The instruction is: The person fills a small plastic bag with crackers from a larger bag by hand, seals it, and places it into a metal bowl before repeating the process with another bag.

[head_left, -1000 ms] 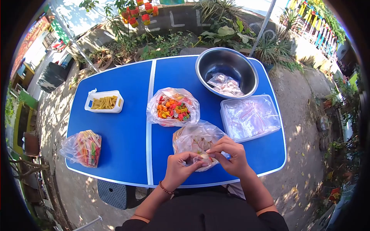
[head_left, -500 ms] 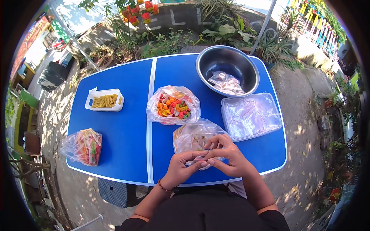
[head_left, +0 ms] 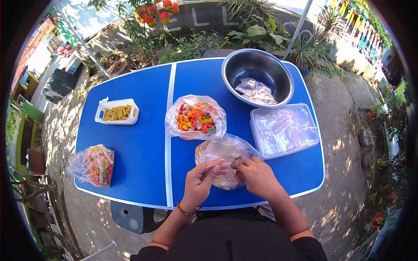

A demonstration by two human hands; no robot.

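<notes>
My left hand (head_left: 198, 180) pinches a small clear plastic bag (head_left: 221, 167) with pinkish edges between thumb and fingers. Just right of it, my right hand (head_left: 260, 176) has its fingers curled down at the mouth of a larger clear plastic bag (head_left: 220, 148); what they grip, if anything, is hidden. That larger bag stands near the table's front edge, and its contents are hard to make out. Behind it is an open plastic bag (head_left: 174, 124) full of small red, orange, yellow and green pieces.
On the blue table (head_left: 137, 165) a clear tub (head_left: 285, 154) of small plastic bags lies at right. A steel basin (head_left: 233, 69) behind it holds several filled packets. At left are a white basket (head_left: 129, 121) of yellowish sticks and a bag (head_left: 98, 167) of colourful strips.
My hands have moved apart from their joined pinch. The left keeps the small bag and turns palm inward, while the right has shifted slightly right and curled down at the larger bag.
</notes>
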